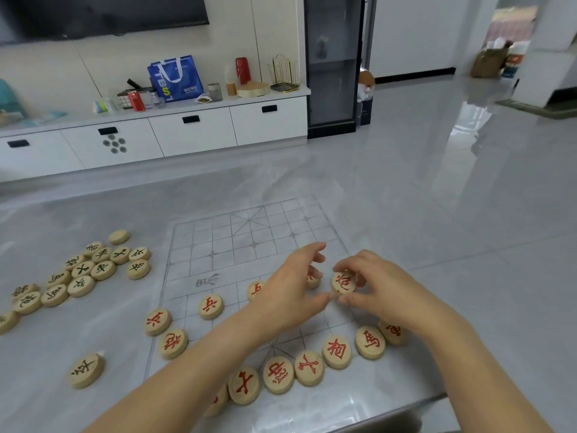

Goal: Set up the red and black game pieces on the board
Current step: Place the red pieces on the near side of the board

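Right hand (371, 287) grip clamped on red piece (343, 282), at board (218, 239) right side. Left hand (288, 295) curled over half-hidden piece (312, 280), grip unclear. Black pieces (84, 270) heaped on counter (93, 210), left of board.

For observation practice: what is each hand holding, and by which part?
Right hand pinches a red-marked piece by its edge; left hand: cannot be told.

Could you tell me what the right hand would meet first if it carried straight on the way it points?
Probably the left hand: the right hand, pinching a red cannon piece, points leftward at that hand's curled fingers close by, though depth is unclear.
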Action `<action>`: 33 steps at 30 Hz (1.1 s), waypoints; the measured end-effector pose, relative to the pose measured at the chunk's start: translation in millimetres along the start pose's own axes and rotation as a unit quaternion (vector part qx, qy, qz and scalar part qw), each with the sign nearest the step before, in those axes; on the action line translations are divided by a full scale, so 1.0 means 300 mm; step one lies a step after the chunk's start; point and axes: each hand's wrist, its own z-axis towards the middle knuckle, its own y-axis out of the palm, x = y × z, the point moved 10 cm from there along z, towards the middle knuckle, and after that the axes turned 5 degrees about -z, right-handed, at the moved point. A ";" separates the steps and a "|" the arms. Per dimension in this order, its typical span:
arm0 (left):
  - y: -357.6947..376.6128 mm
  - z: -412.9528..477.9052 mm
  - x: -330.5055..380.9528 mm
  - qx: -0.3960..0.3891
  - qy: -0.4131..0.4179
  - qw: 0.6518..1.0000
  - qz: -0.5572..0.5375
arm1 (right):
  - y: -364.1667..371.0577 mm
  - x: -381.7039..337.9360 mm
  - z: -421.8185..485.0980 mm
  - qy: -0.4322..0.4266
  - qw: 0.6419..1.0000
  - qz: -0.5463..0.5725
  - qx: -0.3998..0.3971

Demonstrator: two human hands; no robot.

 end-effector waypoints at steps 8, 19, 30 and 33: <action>-0.252 -0.104 -0.193 0.076 -0.061 0.995 0.023 | -0.015 0.088 -0.015 0.090 0.992 -0.093 -0.002; -0.668 -0.350 -0.445 0.220 -0.149 0.963 0.050 | 0.053 0.048 0.012 0.075 0.994 -0.075 -0.034; -0.738 -0.597 -0.716 0.275 -0.272 0.921 0.048 | 0.004 0.039 0.021 0.077 0.993 -0.073 0.047; -0.754 -0.597 -0.715 0.288 -0.269 0.918 0.050 | 0.005 0.020 0.026 0.066 0.994 -0.054 0.065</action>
